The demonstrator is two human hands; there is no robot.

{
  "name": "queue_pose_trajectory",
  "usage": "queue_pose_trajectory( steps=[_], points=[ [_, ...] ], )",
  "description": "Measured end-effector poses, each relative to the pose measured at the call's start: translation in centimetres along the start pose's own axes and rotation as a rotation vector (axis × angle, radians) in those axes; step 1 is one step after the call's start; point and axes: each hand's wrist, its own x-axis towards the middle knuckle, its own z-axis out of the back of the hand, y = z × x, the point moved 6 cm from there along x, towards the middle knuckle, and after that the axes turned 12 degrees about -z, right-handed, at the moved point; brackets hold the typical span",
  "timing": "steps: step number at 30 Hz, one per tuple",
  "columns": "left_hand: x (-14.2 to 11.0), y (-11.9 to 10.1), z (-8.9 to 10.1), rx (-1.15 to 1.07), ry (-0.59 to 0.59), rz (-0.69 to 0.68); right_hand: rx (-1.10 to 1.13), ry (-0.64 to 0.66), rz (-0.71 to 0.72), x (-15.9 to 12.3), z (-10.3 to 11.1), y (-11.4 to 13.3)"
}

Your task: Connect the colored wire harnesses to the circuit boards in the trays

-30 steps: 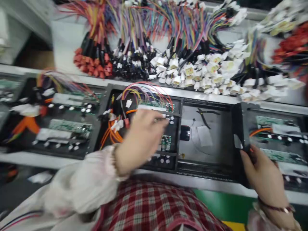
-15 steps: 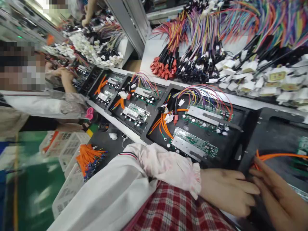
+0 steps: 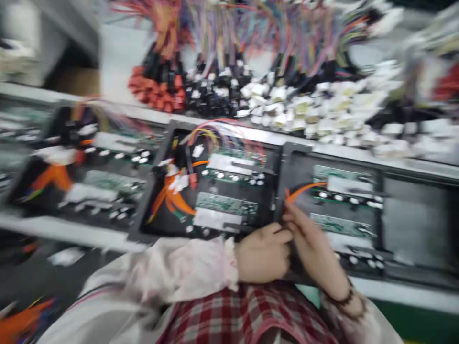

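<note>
In the head view my right hand reaches over the left rim of a black tray. Its fingertips are pinched at the end of an orange wire, which runs to the upper circuit board in that tray. A lower circuit board lies partly behind this hand. My left hand is beside it, fingers curled at the tray's edge and close to the right fingers; what they hold, if anything, is hidden. Motion blurs the details.
Left of my hands, a second black tray holds two boards, coloured wires and an orange wire bundle. Another wired tray lies farther left. Behind the rail are heaped red connectors and white connectors with cables.
The view has swung right, so the trays and both hands appear farther left. The right tray with its two boards now shows fully. My hands stay close together at the orange wire.
</note>
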Motion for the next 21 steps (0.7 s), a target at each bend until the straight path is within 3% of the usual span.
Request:
queue_pose_trajectory(
  steps=[4, 6, 8, 12, 15, 17, 21],
  points=[
    [-0.8, 0.6, 0.1, 0.121, -0.027, -0.006, 0.033, 0.117, 0.072, 0.3, 0.4, 1.5],
    [-1.2, 0.8, 0.3, 0.147, -0.046, -0.009, -0.014, 0.093, 0.093, 1.3, 2.9, 1.7],
    [-1.8, 1.1, 0.6, 0.14, -0.066, 0.01, -0.131, -0.09, 0.101, 3.7, 7.5, 1.2],
    [-3.1, 1.7, 1.2, 0.128, -0.101, 0.081, -0.507, -0.612, 0.072, 13.1, 19.1, -2.0],
    [-3.7, 2.0, 1.6, 0.143, -0.11, 0.116, -0.629, -0.751, -0.007, 21.5, 24.8, -4.7],
    [-4.1, 2.1, 1.9, 0.153, -0.096, 0.124, -0.665, -0.761, -0.009, 25.6, 26.6, -5.6],
    [-4.9, 2.5, 2.1, 0.165, -0.027, 0.162, -0.756, -0.67, 0.064, 30.0, 26.6, -6.4]
  ],
)
